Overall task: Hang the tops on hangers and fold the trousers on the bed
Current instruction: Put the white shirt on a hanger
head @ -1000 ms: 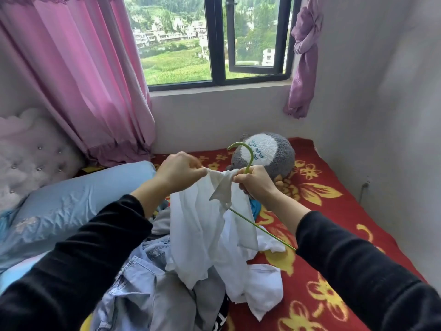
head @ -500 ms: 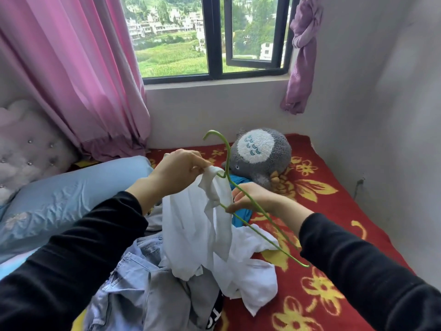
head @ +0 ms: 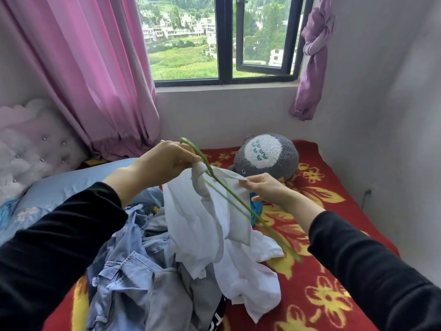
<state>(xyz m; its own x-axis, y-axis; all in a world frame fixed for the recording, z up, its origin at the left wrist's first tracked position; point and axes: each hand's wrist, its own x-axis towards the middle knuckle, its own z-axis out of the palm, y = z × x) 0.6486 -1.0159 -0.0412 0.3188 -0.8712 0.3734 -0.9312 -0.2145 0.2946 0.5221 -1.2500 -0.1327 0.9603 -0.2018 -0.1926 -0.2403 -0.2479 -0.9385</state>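
A white top [head: 205,218] hangs in the air over the bed between both hands. My left hand [head: 164,161] grips its collar together with the neck of a thin green hanger [head: 235,198], whose hook curls up past my knuckles. The hanger's arm slants down to the right across the fabric, its tip blurred. My right hand [head: 265,187] pinches the other side of the neckline. Below lies a heap with a blue denim garment [head: 124,271] and grey trousers [head: 171,299], on the red flowered blanket [head: 322,295].
A grey and white plush toy [head: 266,155] sits at the back of the bed, with something teal [head: 256,209] in front of it. A blue pillow [head: 62,187] and tufted headboard [head: 28,144] are to the left. Pink curtain [head: 100,68], window and wall close in behind and right.
The hanger passed from my right hand to my left, its hook now swung left. My right hand let go of the hanger and took the neckline, spreading it to the right.
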